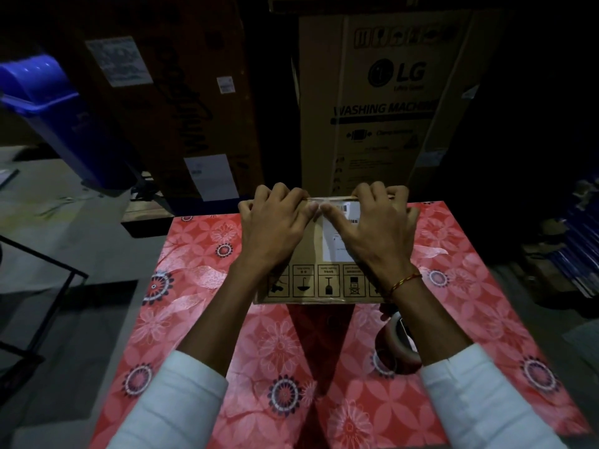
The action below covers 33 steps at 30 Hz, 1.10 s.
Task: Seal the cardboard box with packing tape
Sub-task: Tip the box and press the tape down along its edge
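A person in white sleeves leans over a small cardboard box (pixel 319 251) that lies flat near the far edge of a tabletop (pixel 201 319) covered in a red floral cloth. Both hands rest on the box's far edge: the left hand (pixel 275 225) and the right hand (pixel 372 228) are curled, fingers hooked over the rim and thumbs nearly meeting at the middle, pressing down on what looks like a clear strip of tape along that edge. Neither hand is closed around a loose object — they bear flat on the carton. A white shipping label (pixel 340 234) sits on the box top under the right hand, and a row of handling symbols runs along the near side.

A roll of packing tape (pixel 397 341) lies on the tabletop just beside the right forearm, apart from the box. Behind the tabletop stands a large washing machine carton (pixel 382 102); a blue bin (pixel 42 102) leans at the far left.

The box appears light and fairly stiff, though its flaps would likely give under hard pressure, so firm, even smoothing along the seam seems the safer course. The tape film is probably thin and clingy — best gripped at its free end, with the roll held through its core.
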Each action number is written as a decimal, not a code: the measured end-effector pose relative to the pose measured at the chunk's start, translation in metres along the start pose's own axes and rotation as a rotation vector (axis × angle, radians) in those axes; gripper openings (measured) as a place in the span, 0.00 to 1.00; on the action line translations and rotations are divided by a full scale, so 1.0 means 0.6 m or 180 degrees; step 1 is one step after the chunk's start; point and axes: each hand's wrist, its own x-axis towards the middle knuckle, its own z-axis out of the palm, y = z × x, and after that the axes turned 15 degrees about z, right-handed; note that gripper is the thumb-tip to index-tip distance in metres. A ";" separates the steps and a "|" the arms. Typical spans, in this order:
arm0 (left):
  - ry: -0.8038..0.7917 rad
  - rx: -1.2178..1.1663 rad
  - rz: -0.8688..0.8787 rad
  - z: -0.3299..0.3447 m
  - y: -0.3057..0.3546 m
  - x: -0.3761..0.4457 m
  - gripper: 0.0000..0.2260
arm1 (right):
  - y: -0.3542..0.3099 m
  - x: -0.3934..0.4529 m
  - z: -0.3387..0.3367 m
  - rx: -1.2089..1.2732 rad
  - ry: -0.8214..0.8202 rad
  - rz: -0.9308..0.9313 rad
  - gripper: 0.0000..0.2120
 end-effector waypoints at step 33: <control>-0.0065 0.0546 -0.0233 0.007 0.034 -0.025 0.24 | 0.019 -0.019 -0.001 -0.0001 0.0090 -0.0163 0.26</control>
